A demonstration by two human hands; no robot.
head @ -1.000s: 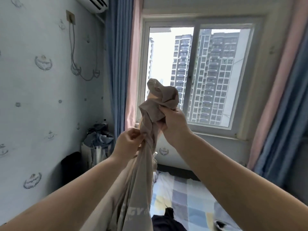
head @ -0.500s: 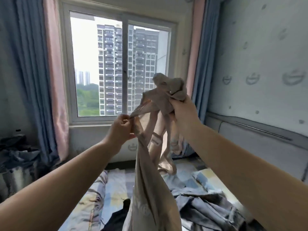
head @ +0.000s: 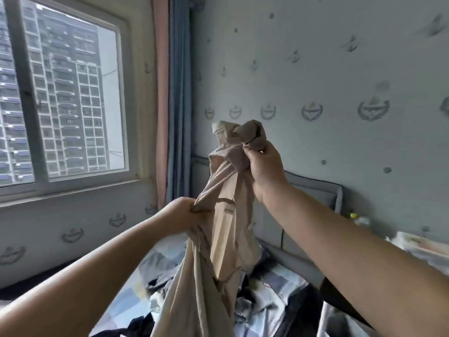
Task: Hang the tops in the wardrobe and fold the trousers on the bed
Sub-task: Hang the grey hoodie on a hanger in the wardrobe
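Note:
A beige garment [head: 223,242] hangs bunched in front of me over the bed [head: 126,302]. My right hand [head: 264,166] grips its crumpled top end, raised at about headboard height. My left hand [head: 184,215] pinches a fold of the same cloth lower down and to the left. A small label shows on the inner side of the fabric between my hands. The rest of the garment drops out of the bottom of the view. Dark and grey clothes [head: 257,310] lie heaped on the checked bedsheet below.
A window [head: 60,93] with pink and blue curtains [head: 170,93] is to the left. The patterned wall and a grey padded headboard [head: 313,193] stand behind the garment. At the right edge, a bottle [head: 359,220] and some papers sit beside the bed.
My view has swung to the right, from the window toward the headboard wall. Both hands keep hold of the beige garment, with the left hand now lower and farther from the right.

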